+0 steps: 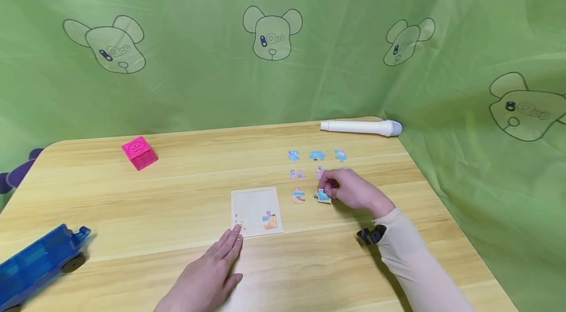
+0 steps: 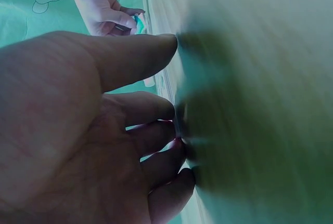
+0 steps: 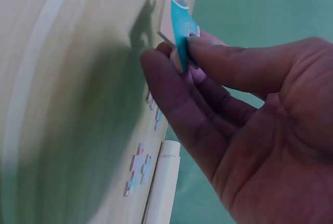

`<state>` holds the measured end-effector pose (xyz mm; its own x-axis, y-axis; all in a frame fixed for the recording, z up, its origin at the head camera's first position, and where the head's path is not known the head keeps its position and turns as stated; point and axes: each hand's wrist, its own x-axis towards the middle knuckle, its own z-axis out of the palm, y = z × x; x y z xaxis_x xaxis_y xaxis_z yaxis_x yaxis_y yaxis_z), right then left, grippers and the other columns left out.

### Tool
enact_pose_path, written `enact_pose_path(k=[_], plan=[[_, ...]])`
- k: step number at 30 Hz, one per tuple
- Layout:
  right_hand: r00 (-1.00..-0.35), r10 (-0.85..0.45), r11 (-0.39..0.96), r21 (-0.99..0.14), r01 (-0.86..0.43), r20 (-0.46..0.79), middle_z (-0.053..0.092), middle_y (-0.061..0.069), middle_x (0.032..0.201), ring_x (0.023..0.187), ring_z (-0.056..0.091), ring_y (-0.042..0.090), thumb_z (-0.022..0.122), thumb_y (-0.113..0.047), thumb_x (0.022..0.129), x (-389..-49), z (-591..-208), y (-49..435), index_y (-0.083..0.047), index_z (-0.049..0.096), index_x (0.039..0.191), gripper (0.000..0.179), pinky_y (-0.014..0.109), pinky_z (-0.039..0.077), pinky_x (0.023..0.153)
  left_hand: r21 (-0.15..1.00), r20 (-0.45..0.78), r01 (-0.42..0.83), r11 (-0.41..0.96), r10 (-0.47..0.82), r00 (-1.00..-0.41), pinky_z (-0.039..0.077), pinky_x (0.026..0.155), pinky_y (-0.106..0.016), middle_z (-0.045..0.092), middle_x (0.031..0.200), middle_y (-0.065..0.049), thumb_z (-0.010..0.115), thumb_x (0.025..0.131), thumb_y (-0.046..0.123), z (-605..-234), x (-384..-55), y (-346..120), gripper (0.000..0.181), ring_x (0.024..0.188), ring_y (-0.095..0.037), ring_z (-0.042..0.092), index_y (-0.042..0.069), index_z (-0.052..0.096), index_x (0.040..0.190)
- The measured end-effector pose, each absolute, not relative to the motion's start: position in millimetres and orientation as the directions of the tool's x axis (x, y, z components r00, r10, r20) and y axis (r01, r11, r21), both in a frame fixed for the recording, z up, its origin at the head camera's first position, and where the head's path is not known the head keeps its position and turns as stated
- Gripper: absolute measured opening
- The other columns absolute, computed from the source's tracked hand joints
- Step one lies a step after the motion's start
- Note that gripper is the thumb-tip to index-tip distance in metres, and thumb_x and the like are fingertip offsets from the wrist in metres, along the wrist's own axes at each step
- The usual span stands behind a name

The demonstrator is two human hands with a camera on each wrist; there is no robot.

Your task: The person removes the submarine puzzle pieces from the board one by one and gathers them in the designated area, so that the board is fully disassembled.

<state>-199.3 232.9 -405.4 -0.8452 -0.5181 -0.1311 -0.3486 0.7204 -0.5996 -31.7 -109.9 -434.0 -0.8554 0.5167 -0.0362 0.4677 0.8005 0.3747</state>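
My right hand (image 1: 353, 189) pinches a blue jigsaw piece (image 1: 324, 196) between thumb and fingertips. In the right wrist view that jigsaw piece (image 3: 183, 26) is tilted off the table, its pale edge showing. My left hand (image 1: 210, 268) lies with straight fingers at the lower left corner of the wooden puzzle board (image 1: 254, 205), fingertips on its edge. One orange and pink piece (image 1: 269, 220) sits in the board's lower right corner. Several loose pieces lie in rows right of the board, among them a striped piece (image 1: 298, 196); my right hand partly hides some.
A white toy microphone (image 1: 360, 127) lies along the table's far edge. A pink block (image 1: 139, 153) stands at the back left, and a blue toy vehicle (image 1: 37, 263) at the left front. Green curtain (image 1: 199, 56) hangs behind and to the right of the table.
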Motion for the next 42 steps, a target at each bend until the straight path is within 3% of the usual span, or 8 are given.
enact_pose_path(k=[18,24,32,42], plan=[[-0.856,-0.506,0.76,-0.524,-0.385,-0.106,0.06,0.002,0.086,0.08,0.055,0.017,0.062,0.008,0.09,-207,-417,236,-0.005,0.067,0.094,0.015,0.035,0.049,0.075,0.364,-0.019,0.475,0.801,0.516,-0.856,0.036,0.108,-0.045,0.025,0.159,-0.015,0.066,0.094,0.029,-435,-32,-110,0.068,0.141,-0.031,0.031,-0.005,0.039,0.147],[-0.869,-0.484,0.775,-0.512,-0.371,-0.101,0.059,0.001,0.088,0.081,0.054,0.018,0.066,-0.001,0.091,-204,-416,234,-0.005,0.066,0.098,0.008,0.036,0.049,0.075,0.338,-0.017,0.488,0.805,0.523,-0.852,0.036,0.108,-0.044,0.024,0.159,-0.015,0.065,0.095,0.032,-436,-31,-110,0.069,0.142,-0.031,0.03,-0.005,0.038,0.147],[-0.847,-0.531,0.742,-0.494,-0.453,-0.021,0.063,0.004,0.101,0.095,0.059,0.021,0.068,-0.01,0.092,-186,-402,209,-0.003,0.067,0.108,0.018,0.041,0.05,0.087,0.337,-0.009,0.492,0.803,0.525,-0.851,0.037,0.108,-0.044,0.025,0.159,-0.015,0.065,0.094,0.032,-437,-30,-110,0.07,0.141,-0.031,0.031,-0.005,0.039,0.147],[-0.766,-0.639,0.685,-0.502,-0.527,-0.067,0.063,0.005,0.123,0.121,0.055,0.025,0.068,-0.015,0.093,-166,-400,164,-0.003,0.064,0.123,0.033,0.041,0.042,0.104,0.387,-0.043,0.465,0.796,0.519,-0.854,0.04,0.106,-0.045,0.025,0.159,-0.012,0.068,0.093,0.034,-433,-32,-111,0.073,0.142,-0.03,0.03,-0.003,0.038,0.148]])
